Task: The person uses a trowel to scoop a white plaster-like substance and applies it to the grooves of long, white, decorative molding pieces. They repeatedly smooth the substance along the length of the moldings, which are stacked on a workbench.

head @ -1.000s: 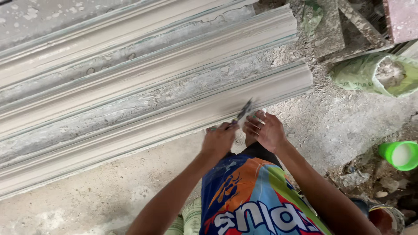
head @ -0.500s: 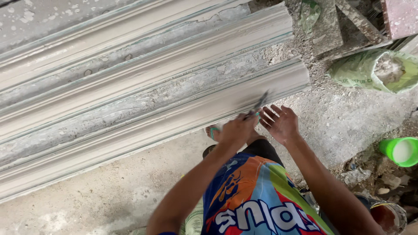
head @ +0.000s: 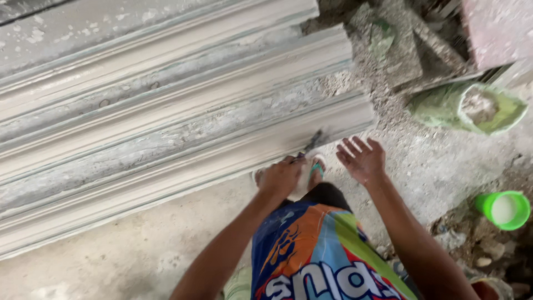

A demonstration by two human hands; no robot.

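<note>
- Dusty concrete floor (head: 139, 255) w/ rubble and plaster bits, long pale moulded cornice lengths (head: 166, 128) lying side by side across it, running from lower left up to right
- Left hand (head: 280, 176) closed round the handle of a small scraping tool (head: 312, 143); blade end points up-right and sits at the lower edge of the nearest cornice length, close to its right end
- Right hand (head: 362, 160) open, fingers spread, palm down, holding nothing; hovers just right of the tool, near the cornice end but apart from it – can't tell if it touches the floor
- Btwn the two hands, a foot in a green-strapped sandal (head: 316, 169) on the floor, right below the tool
- Person's knee in bright shorts (head: 322, 255) – blue, orange, yellow-green – fills the bottom centre, both forearms reaching fwd on either side of it
- Further right, a green sack (head: 444, 105) on its side, mouth open, grey powder showing inside
- Lower right, small green tub (head: 502, 210) w/ white stuff in it, standing among stones and debris
- Top right corner, reddish slab (head: 497, 30) and a heap of broken grey pieces beside the cornice ends
</note>
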